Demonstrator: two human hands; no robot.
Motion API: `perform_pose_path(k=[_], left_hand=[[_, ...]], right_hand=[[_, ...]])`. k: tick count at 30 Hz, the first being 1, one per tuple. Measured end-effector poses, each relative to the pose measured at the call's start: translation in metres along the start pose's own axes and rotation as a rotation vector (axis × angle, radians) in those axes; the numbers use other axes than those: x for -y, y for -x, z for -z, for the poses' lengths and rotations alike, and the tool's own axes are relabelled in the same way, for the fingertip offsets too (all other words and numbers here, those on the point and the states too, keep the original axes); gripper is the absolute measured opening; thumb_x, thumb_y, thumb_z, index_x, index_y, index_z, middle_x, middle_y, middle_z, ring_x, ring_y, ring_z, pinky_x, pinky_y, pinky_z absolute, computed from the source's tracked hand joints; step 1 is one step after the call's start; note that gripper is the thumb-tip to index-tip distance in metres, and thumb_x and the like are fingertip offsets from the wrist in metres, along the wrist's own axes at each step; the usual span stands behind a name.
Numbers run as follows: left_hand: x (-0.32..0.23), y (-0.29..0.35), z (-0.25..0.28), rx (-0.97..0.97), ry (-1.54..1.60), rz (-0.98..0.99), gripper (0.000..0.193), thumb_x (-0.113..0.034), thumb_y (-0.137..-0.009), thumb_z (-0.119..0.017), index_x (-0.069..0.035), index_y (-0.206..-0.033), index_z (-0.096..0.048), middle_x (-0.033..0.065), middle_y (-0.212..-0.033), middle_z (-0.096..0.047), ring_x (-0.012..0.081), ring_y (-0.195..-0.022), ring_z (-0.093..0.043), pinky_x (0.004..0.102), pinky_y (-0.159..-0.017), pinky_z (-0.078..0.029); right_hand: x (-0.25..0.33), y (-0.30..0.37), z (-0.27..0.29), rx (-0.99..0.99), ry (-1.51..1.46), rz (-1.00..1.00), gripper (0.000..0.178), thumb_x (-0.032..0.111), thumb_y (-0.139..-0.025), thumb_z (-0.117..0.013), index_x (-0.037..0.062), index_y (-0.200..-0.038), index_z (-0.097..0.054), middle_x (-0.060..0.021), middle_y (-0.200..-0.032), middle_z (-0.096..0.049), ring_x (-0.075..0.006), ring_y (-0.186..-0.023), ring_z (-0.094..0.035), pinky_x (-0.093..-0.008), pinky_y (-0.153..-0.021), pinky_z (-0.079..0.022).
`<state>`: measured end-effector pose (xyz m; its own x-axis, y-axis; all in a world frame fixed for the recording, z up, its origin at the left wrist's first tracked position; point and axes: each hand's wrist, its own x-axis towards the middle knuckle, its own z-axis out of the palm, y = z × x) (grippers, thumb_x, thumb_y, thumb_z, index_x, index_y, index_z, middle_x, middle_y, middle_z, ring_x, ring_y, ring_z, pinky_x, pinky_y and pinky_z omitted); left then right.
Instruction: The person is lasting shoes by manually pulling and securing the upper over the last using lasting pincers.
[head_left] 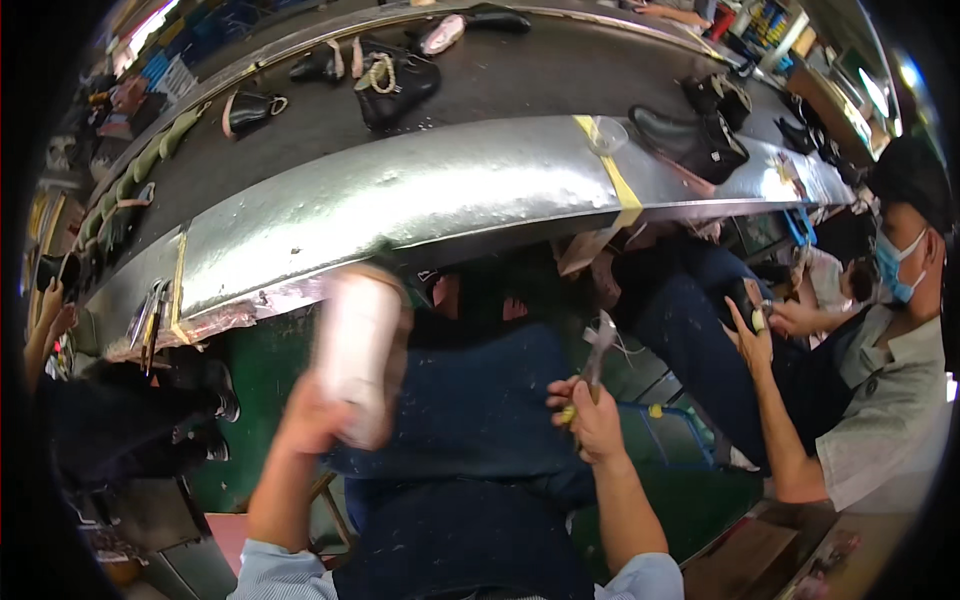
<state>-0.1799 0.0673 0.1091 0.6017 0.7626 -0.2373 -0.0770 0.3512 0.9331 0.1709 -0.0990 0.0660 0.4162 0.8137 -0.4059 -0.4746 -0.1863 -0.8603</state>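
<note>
My left hand (312,418) is closed round one end of a shoe (355,345), held up over my lap with its pale sole showing. Motion blurs the shoe, and its upper is mostly hidden. To the right, my right hand (592,425) grips a hand tool (601,345) with a light metal head and a yellowish handle; its exact kind cannot be made out. Thin pale strands show beside its head. My dark blue apron (470,400) spreads between the two hands, which are well apart.
A metal-covered ledge (400,190) runs along the dark belt (300,130), which carries several black shoes (398,88). One black boot (690,140) rests on the ledge at right. Tools (150,315) hang at its left end. A masked co-worker (860,370) sits close on my right.
</note>
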Motion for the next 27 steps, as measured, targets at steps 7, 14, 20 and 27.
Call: perform_pose_path(k=[7,14,20,27], left_hand=[[0.038,-0.024,-0.086,0.318,-1.166,-0.418,0.107,-0.025,-0.069,-0.084,0.003,-0.151,-0.021,0.0250,-0.147,-0.037,0.0401,-0.130,-0.044,0.0432,-0.106,-0.037],[0.072,-0.076,-0.095,0.674,-0.894,0.055,0.069,-0.047,-0.065,-0.087,0.000,-0.110,-0.064,0.0191,-0.102,-0.069,0.0339,-0.097,-0.066,0.0400,-0.082,-0.051],[0.048,-0.063,-0.093,0.573,-0.911,-0.158,0.060,-0.042,-0.063,-0.088,-0.002,-0.101,-0.066,0.0148,-0.089,-0.069,0.0354,-0.084,-0.067,0.0400,-0.072,-0.052],[0.036,-0.049,-0.084,0.555,-1.078,-0.431,0.055,-0.045,-0.063,-0.084,-0.004,-0.091,-0.061,0.0131,-0.081,-0.064,0.0365,-0.080,-0.065,0.0455,-0.071,-0.050]], right_hand=[[0.011,-0.024,0.016,0.365,-0.094,-0.124,0.053,0.044,-0.091,-0.066,0.0016,-0.122,-0.055,-0.0060,-0.111,-0.064,-0.0178,-0.102,-0.061,-0.0299,-0.088,-0.049],[-0.021,0.023,0.020,0.278,0.505,-0.068,0.062,0.013,-0.067,-0.087,0.0004,-0.119,-0.054,-0.0051,-0.111,-0.061,-0.0147,-0.103,-0.057,-0.0308,-0.093,-0.046],[0.043,0.056,0.023,0.239,0.939,-0.029,0.034,0.019,-0.087,-0.069,0.0021,-0.115,-0.059,-0.0138,-0.094,-0.067,-0.0209,-0.083,-0.066,-0.0335,-0.078,-0.052],[0.101,0.078,-0.014,0.737,1.039,-0.358,0.031,0.020,-0.093,-0.062,0.0016,-0.118,-0.058,-0.0171,-0.085,-0.066,-0.0314,-0.079,-0.069,-0.0391,-0.071,-0.052]])
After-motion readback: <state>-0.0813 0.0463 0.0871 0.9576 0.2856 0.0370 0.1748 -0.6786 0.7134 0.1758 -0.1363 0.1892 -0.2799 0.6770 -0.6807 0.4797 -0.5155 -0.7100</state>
